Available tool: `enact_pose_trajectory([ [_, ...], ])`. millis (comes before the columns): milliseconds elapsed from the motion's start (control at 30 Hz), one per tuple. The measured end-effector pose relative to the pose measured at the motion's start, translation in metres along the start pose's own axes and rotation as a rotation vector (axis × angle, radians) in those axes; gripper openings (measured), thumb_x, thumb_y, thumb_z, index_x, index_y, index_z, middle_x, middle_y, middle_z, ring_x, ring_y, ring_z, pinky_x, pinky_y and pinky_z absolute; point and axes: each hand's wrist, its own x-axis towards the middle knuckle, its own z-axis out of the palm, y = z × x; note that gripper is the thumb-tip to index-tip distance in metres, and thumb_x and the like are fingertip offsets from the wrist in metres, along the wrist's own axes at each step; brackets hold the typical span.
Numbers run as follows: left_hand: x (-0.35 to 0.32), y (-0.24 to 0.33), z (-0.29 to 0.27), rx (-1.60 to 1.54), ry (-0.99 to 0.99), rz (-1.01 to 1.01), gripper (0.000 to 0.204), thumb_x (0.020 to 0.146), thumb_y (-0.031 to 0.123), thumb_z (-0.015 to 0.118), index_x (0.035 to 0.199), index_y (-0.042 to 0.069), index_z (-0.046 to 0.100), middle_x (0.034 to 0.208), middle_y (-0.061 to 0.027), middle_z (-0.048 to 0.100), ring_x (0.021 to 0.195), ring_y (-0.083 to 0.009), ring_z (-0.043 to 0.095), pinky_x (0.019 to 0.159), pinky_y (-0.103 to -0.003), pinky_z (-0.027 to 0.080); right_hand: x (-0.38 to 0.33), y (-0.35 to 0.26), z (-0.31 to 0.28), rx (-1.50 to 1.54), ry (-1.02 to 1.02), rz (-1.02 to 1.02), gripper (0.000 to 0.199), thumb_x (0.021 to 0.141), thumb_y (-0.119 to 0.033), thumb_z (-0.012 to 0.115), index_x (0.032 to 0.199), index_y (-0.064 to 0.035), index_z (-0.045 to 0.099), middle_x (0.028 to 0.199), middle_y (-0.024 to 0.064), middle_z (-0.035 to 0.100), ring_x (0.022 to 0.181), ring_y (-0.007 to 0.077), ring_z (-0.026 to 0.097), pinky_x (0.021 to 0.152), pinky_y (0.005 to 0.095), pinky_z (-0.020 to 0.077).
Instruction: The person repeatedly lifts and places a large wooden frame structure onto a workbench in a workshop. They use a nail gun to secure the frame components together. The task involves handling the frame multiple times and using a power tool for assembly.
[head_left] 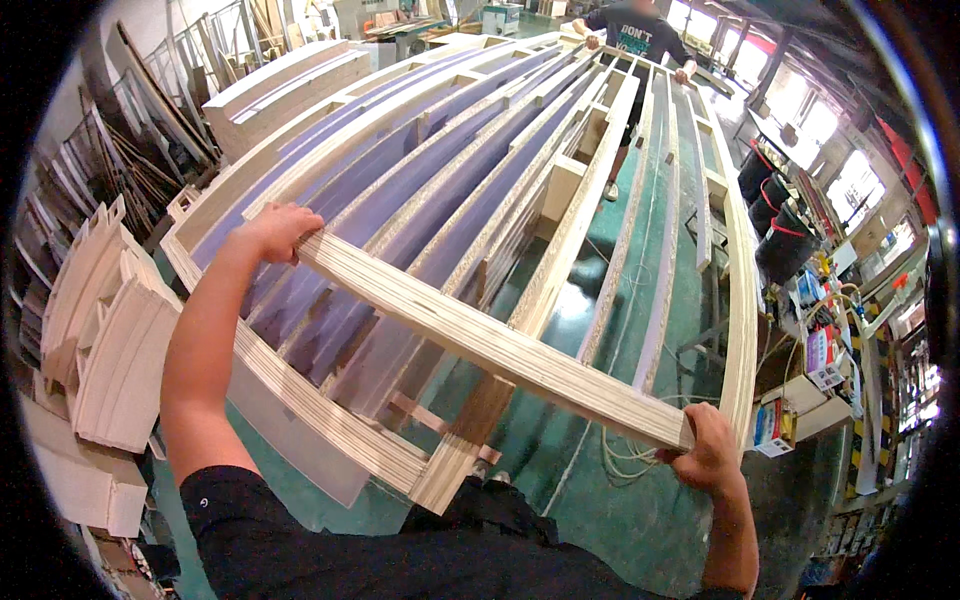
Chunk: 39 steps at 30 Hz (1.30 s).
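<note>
The left hand [272, 230] and the right hand [708, 447] are each closed around the near end rail of a long wooden frame [480, 335], held above the green floor [640, 500]. A co-worker [640, 35] grips the far end.

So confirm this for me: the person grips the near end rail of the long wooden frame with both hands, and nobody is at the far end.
One thing is wrong. The left hand and right hand do grip the near end rail of the wooden frame, but the head view shows another person holding the far end.
</note>
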Motion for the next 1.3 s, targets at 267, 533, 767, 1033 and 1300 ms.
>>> enact_pose_trajectory([
  [267,-0.005,-0.008,-0.005,-0.005,0.025,-0.005,0.063,0.069,0.011,0.093,0.126,0.019,0.065,0.127,-0.0014,0.069,0.131,-0.0305,0.06,0.108,-0.055,0.044,0.002,-0.02,-0.01,0.003,-0.008,0.101,0.073,0.056,-0.023,0.102,0.116,-0.0048,0.064,0.105,0.0171,0.069,0.1,0.0412,0.067,0.086,0.0486,0.0535],
  [533,-0.029,-0.002,-0.04,0.014,0.028,0.015,0.065,0.067,0.006,0.093,0.126,0.018,0.067,0.128,-0.002,0.071,0.13,-0.03,0.061,0.109,-0.056,0.043,-0.012,-0.024,-0.001,0.008,0.045,0.228,0.073,0.056,-0.02,0.102,0.116,-0.0035,0.064,0.105,0.017,0.071,0.099,0.0373,0.071,0.086,0.0434,0.0562],
  [767,-0.028,-0.02,-0.036,-0.011,0.059,0.061,0.064,0.058,0.003,0.094,0.116,0.013,0.07,0.118,-0.0091,0.074,0.119,-0.0352,0.068,0.103,-0.046,0.054,-0.015,-0.026,-0.002,0.019,-0.034,0.227,0.077,0.055,-0.027,0.103,0.116,-0.0042,0.064,0.104,0.0157,0.071,0.098,0.035,0.07,0.086,0.0429,0.056],
  [1033,-0.026,-0.035,-0.027,-0.042,0.015,0.017,0.074,0.058,0.006,0.096,0.125,0.014,0.067,0.124,-0.0083,0.071,0.126,-0.0354,0.063,0.105,-0.051,0.049,-0.003,-0.035,0.002,-0.04,-0.027,0.183,0.075,0.054,-0.017,0.103,0.115,-0.0032,0.062,0.102,0.0157,0.072,0.096,0.0315,0.072,0.086,0.0408,0.0567],
  [1300,-0.032,-0.035,-0.023,-0.057,-0.021,-0.018,0.076,0.06,0.008,0.096,0.129,0.018,0.067,0.127,-0.0044,0.068,0.132,-0.0312,0.059,0.108,-0.058,0.04,-0.005,-0.043,0.002,0.032,-0.026,0.152,0.077,0.056,-0.036,0.103,0.117,-0.0056,0.066,0.103,0.0158,0.072,0.098,0.0404,0.069,0.085,0.0479,0.0558],
])
